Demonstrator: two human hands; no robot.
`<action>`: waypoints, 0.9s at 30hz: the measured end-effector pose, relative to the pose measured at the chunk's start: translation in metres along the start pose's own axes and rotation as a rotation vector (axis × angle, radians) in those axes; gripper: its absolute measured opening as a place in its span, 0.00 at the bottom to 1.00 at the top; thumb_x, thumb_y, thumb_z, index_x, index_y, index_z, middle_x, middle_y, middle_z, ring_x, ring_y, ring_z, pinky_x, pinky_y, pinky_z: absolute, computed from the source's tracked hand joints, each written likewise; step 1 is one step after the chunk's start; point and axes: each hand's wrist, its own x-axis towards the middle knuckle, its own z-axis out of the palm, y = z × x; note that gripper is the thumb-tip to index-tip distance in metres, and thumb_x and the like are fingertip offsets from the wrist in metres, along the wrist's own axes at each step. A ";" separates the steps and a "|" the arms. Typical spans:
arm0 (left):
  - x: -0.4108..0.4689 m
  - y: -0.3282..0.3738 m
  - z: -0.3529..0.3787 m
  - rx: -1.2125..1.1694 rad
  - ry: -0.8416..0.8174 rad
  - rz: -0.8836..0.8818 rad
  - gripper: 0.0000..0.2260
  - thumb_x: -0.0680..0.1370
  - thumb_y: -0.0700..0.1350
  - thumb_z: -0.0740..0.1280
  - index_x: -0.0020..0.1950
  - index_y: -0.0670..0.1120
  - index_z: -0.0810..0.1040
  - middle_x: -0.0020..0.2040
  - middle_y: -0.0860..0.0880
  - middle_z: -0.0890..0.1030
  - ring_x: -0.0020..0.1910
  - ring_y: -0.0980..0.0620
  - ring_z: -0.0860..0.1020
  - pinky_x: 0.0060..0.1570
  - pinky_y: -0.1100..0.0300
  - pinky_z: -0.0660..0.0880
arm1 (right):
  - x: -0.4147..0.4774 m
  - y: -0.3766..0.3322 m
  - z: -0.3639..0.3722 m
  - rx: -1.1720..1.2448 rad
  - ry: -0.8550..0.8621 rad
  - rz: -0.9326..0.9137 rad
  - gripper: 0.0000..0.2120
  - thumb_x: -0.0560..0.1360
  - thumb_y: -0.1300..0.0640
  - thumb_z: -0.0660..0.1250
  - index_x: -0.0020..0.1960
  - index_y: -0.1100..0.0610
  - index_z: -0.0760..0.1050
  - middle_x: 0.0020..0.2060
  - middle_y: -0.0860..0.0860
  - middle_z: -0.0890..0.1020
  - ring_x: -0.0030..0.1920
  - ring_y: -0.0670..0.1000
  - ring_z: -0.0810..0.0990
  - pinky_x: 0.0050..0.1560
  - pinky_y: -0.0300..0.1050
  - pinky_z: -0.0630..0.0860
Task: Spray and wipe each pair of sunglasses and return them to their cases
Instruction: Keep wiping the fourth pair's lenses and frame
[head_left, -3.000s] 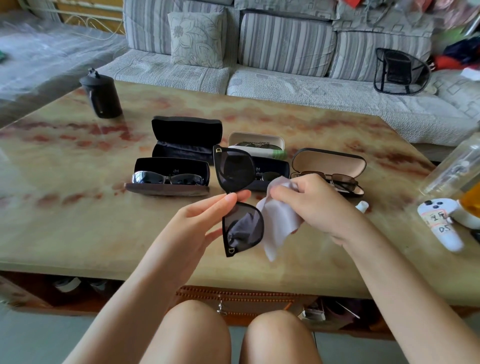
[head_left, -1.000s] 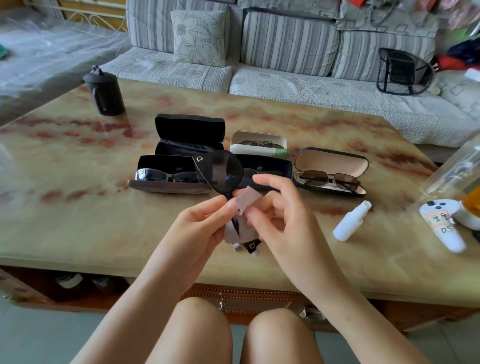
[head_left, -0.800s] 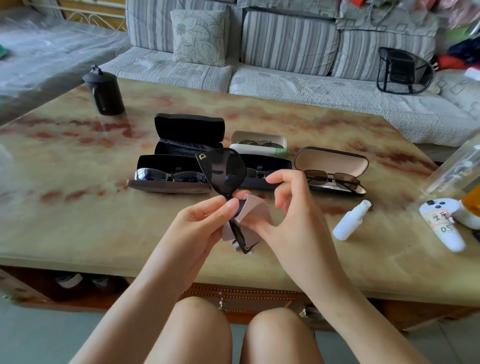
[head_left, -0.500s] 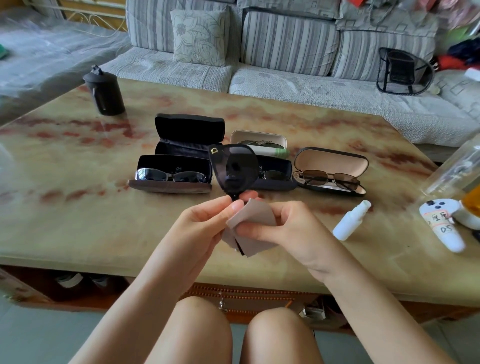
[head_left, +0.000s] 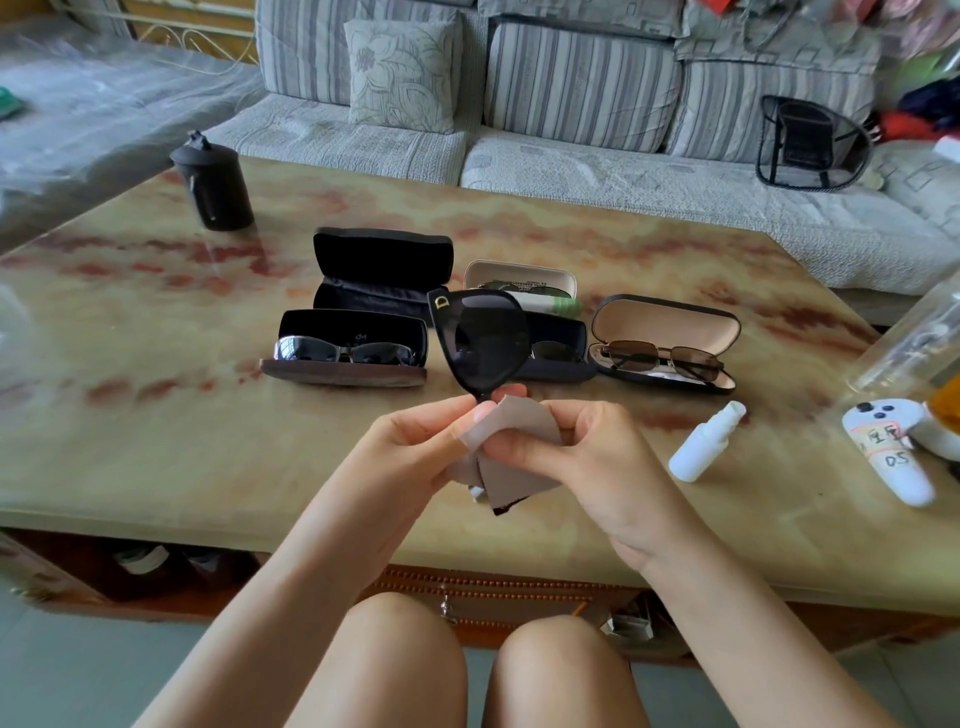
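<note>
Marble table (head_left: 156, 441), left grip (head_left: 415, 447) pinching black sunglasses (head_left: 483, 348) at bridge, right grip (head_left: 587, 457) pinching cloth (head_left: 517, 480) over lower lens

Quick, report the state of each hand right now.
Left hand: pinches the black sunglasses just below the upper lens.
Right hand: holds the grey cloth, folded over the lower lens.
</note>
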 end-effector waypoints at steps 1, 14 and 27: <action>0.000 0.001 0.000 -0.025 0.010 -0.011 0.15 0.75 0.50 0.63 0.55 0.45 0.84 0.52 0.45 0.85 0.52 0.53 0.82 0.51 0.63 0.78 | 0.000 0.000 -0.001 0.029 -0.026 -0.002 0.14 0.64 0.51 0.74 0.48 0.55 0.85 0.42 0.52 0.87 0.46 0.50 0.84 0.47 0.38 0.78; -0.004 -0.003 -0.001 -0.032 0.200 0.008 0.17 0.61 0.47 0.74 0.49 0.49 0.85 0.44 0.48 0.86 0.42 0.57 0.82 0.41 0.69 0.77 | 0.001 0.002 -0.006 0.045 0.022 0.033 0.18 0.58 0.54 0.78 0.47 0.58 0.83 0.41 0.54 0.86 0.42 0.53 0.83 0.44 0.43 0.77; 0.000 -0.010 -0.001 -0.019 0.167 0.032 0.21 0.72 0.52 0.66 0.63 0.47 0.79 0.56 0.48 0.84 0.59 0.51 0.80 0.61 0.55 0.74 | -0.002 0.006 -0.007 0.094 -0.105 -0.003 0.12 0.71 0.57 0.72 0.54 0.59 0.82 0.43 0.53 0.85 0.44 0.49 0.80 0.43 0.35 0.74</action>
